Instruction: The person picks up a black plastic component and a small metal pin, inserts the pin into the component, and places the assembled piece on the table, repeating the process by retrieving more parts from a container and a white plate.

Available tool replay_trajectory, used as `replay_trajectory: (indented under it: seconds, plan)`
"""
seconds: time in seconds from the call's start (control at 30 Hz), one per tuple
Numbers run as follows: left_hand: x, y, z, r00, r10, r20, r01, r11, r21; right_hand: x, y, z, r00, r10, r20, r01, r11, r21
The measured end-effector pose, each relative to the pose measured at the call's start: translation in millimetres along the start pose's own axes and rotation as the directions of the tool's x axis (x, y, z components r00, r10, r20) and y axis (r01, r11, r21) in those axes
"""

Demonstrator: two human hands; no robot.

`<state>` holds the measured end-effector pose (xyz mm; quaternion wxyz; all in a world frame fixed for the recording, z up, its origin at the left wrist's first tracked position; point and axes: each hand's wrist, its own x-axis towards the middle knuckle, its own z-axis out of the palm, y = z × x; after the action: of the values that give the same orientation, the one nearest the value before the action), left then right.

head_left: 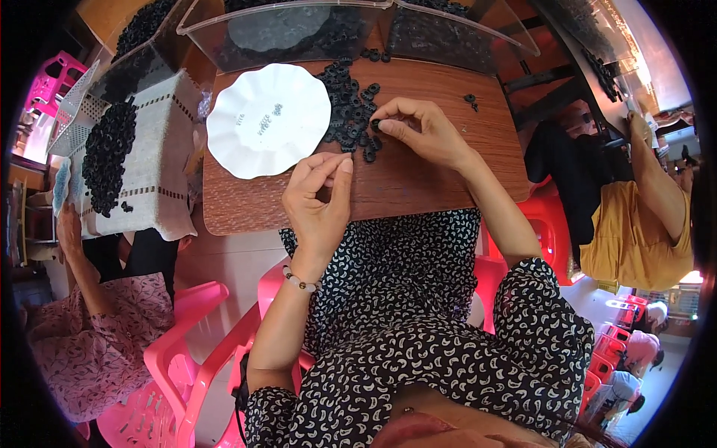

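A white scalloped plate [224, 142] lies on the brown wooden table, with small silvery pieces [277, 110] scattered at its middle. Beside it spreads a heap of small black plastic parts [345, 104]. My right hand [426, 133] pinches one small black ring-like part [376, 124] between thumb and forefinger, at the heap's right edge. My left hand [320, 196] is closed in a pinch just below the plate and heap. What its fingertips hold, if anything, is too small to name.
Clear plastic bins [287, 54] of black parts stand along the table's far edge. A cloth-covered table [160, 142] at left bears another black heap [110, 157]. Co-workers sit at left and right. Pink chairs [202, 351] stand near me. A few loose parts [470, 98] lie at the right.
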<state>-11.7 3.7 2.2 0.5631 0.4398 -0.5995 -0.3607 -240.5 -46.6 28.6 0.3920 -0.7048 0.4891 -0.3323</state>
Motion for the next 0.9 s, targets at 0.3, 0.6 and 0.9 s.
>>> replay_trajectory:
  seconds: [0.3, 0.6, 0.9]
  plan:
    - [-0.2, 3.1, -1.9, 0.997, 0.072, 0.036, -0.069, 0.995, -0.077, -8.2, -34.7, 23.4, 0.991, -0.002, 0.137, -0.059, 0.897, 0.438]
    - [-0.4, 0.4, -4.8, 0.991, -0.114, 0.074, 0.132, 0.93, -0.342, 5.1, -43.4, 41.1, 0.985, -0.067, 0.156, -0.011, 0.891, 0.453]
    - [1.2, 5.7, -9.3, 0.967, -0.215, -0.139, 0.131, 0.881, -0.454, 61.8, -43.9, 43.4, 0.973, -0.166, 0.161, 0.134, 0.973, 0.189]
